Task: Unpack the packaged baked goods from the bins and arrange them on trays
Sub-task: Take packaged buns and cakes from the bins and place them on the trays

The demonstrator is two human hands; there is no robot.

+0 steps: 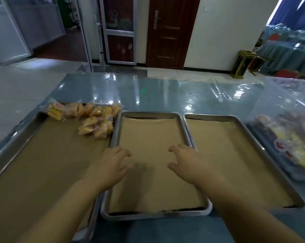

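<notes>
Wrapped yellow cakes (94, 118) sit in a pile at the far end of the L tray (11, 142), on brown paper. Next to it, the mid tray (148, 215) and R tray (263, 149) are lined w/ brown paper too. L hand (109, 165) and R hand (186, 163) are over the mid tray, fingers loose and spread, holding nothing. A clear bag of snacks (288, 137) is at far R.

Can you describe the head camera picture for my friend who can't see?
A person's left hand and right hand, both holding nothing, reach over the middle tray of three paper-lined trays on a table. The left tray has a pile of yellow wrapped pastries at its far end. A clear bag of more wrapped goods lies right of the right tray.
</notes>
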